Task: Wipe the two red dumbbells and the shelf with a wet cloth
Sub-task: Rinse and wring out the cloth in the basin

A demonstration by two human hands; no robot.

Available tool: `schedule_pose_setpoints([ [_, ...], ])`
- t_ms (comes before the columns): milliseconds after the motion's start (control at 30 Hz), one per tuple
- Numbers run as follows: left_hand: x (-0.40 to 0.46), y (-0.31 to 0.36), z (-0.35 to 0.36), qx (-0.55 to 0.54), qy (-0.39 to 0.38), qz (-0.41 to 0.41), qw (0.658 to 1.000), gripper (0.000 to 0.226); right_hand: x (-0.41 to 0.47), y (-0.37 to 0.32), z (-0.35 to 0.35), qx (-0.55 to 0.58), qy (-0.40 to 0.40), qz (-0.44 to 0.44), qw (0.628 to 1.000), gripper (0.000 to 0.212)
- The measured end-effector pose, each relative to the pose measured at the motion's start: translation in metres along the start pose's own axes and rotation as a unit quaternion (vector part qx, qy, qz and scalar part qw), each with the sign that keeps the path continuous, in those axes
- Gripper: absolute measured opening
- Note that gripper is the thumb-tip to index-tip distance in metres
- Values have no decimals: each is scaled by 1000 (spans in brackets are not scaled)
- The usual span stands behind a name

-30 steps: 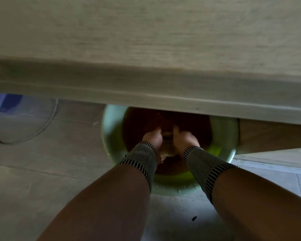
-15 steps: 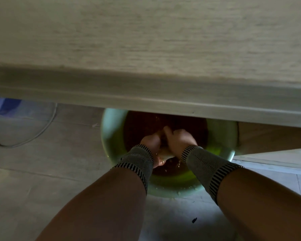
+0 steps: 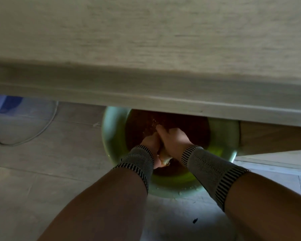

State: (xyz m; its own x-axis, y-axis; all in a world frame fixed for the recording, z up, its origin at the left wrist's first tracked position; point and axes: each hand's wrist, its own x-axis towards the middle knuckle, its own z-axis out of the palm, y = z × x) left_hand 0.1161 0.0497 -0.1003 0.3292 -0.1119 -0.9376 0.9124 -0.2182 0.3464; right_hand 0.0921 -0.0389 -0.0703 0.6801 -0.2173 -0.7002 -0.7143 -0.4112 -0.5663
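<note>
Upper left of the frame: a blurred blue-and-white patch [image 3: 2, 103] at the edge. Just below it, a pale cable [image 3: 42, 129] looping across the grey tiled floor [image 3: 42, 171].

Left of centre: left forearm entering from the bottom edge, angled up and to the right, wrist wrapped in a grey knit band with black-striped edges [image 3: 137, 162]. Left hand [image 3: 150, 142] above the band, fingers curled around the wet cloth [image 3: 164, 158], thumb side turned toward the other hand.

Centre: a light green basin [image 3: 111, 136] on the floor, filled with dark reddish-brown water, far rim hidden under the pale wooden surface [image 3: 146, 40] that fills the upper half of the frame. Cloth held over the basin, between the 2 hands, bunched into a short twisted roll; long axis running from upper left to lower right, pale lower end poking out beneath the wrists, toward the bottom of the frame. Upper end hidden inside the fists.

Right of centre: right hand [image 3: 174, 140] pressed against the left, knuckles up, fingers closed around the same cloth. Right wrist in a matching band [image 3: 212, 171], forearm stretching down to the lower right corner.

Lower centre: a small dark speck [image 3: 195, 220] on the floor, between the forearms.

Right edge: a brown wooden panel [image 3: 268, 136] beside the basin, under the pale surface. No dumbbells in view.
</note>
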Motion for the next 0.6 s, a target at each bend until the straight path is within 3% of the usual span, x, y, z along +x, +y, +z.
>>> schedule_pose_setpoints([
  [133,9,2,4,37,49,49,997,49,16,25,-3,-121,62,67,988,48],
  [200,6,6,0,40,91,17,995,45,17,33,3,-94,-1,109,990,38],
  [267,9,7,-6,41,94,-10,995,40,15,37,6,-154,-70,104,980,33],
  [333,6,5,-8,56,74,-19,996,45,19,39,2,-220,-29,79,972,34],
  [400,4,1,-4,67,27,-22,997,52,19,29,-4,-191,-23,49,980,35],
  [467,-2,-3,0,42,-23,-38,998,54,12,13,-4,-32,-39,41,998,35],
  [533,-3,-5,1,5,-31,-14,999,53,2,1,2,43,-27,-14,999,44],
  [600,3,-5,2,29,-7,42,999,44,1,1,5,-4,5,-30,1000,52],
])
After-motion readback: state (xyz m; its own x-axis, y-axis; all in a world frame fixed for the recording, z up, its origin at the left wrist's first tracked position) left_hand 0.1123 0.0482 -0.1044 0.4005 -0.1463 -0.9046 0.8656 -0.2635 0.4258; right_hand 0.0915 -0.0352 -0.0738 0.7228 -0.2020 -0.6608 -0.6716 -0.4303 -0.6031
